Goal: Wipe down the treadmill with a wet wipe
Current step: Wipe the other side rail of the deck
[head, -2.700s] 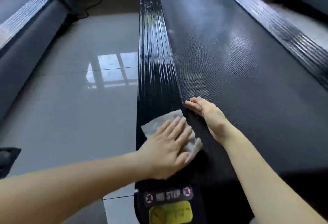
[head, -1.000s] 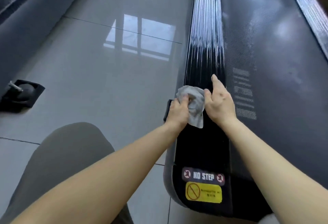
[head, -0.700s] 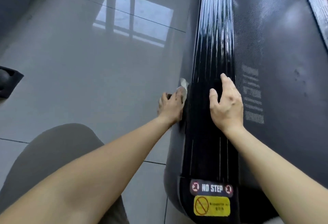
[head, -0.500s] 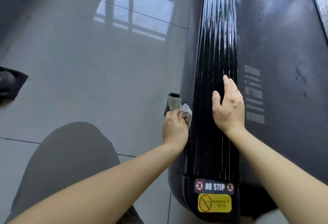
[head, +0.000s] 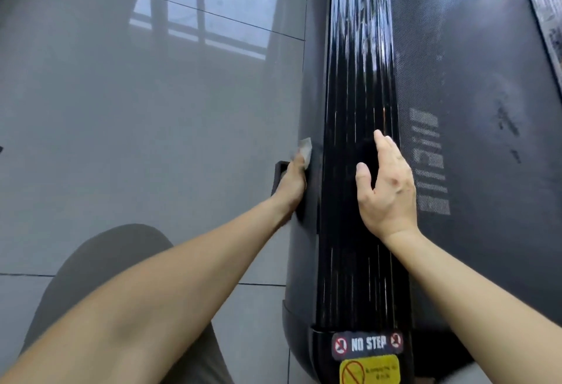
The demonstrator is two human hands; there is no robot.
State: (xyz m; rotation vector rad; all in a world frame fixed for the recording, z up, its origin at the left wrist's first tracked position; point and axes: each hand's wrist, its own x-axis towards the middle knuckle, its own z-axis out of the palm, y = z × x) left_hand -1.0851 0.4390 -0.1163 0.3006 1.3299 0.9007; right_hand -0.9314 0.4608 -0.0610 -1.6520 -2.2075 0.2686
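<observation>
Soft, fairly even daylight fills the scene, neither harsh nor dim. A pale window reflection (head: 206, 15) lies on the glossy floor (head: 106, 128). Streaky white glare runs down the far stretch of the black side rail (head: 360, 85), and a hazy sheen spreads over the belt (head: 474, 85). The right hand (head: 387, 189) throws a dark patch on the rail by its thumb. The left hand (head: 292, 184) and wet wipe (head: 305, 149) look smeared. Straight lines splay toward the edges.

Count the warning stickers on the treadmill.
2. The NO STEP sticker sits at the near end of the glossy side rail; the yellow sticker lies right below it, cut by the frame. Others may be hidden.
</observation>
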